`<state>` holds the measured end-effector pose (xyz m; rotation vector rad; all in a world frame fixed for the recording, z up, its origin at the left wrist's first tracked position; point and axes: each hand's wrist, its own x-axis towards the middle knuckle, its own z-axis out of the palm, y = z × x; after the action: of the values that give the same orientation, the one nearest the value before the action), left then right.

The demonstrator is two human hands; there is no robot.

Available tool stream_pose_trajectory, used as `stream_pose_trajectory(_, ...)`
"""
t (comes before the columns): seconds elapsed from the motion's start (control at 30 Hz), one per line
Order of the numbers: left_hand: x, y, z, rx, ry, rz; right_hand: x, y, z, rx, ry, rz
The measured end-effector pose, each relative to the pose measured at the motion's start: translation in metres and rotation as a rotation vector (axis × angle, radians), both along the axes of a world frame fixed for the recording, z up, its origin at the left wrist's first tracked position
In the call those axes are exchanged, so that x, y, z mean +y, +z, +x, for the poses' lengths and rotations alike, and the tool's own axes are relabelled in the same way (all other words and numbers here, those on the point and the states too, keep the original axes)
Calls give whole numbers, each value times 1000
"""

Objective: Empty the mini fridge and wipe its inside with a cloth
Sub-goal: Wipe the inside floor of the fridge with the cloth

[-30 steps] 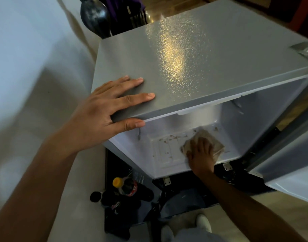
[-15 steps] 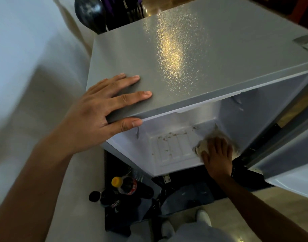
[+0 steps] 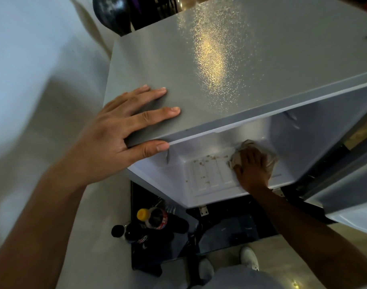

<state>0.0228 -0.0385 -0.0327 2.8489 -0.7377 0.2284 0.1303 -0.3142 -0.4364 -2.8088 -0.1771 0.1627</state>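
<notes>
Here, left hand (image 3: pixel 118 132): spread flat on the mini fridge (image 3: pixel 230 65) top, thumb hooked under its front edge.
Right hand (image 3: pixel 252 170): inside, pressing a crumpled cloth (image 3: pixel 249 146) on the stained floor.
Bottles (image 3: pixel 151 221): on the ground below.
</notes>
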Motion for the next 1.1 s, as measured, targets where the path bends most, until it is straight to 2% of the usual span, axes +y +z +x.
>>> stream_pose_trajectory(0.17, 0, 1, -1, 6, 5, 3, 18, -1, -54, -31, 201, 17)
stream_pose_trajectory(0.3, 0, 1, -1, -1, 0, 5, -2, -8, -87, -31, 291, 16)
stream_pose_trajectory(0.43, -1, 0, -1, -16, -5, -3, -14, -2, -61, 2, 189, -71)
stream_pose_trajectory(0.5, -3, -1, -4, -52, 12, -73, -10, 4, -40, 45, 112, -101)
stream_pose_trajectory(0.63, 0, -6, -14, -150, 70, -135, 13, 19, -12, 56, 72, -87)
stream_pose_trajectory(0.9, 9, -17, -22, -126, 101, -185, 50, 5, -20, 48, 302, 5)
stream_pose_trajectory(1.1, 10, -18, -21, -120, 93, -174, 20, -14, -69, -48, 492, 43)
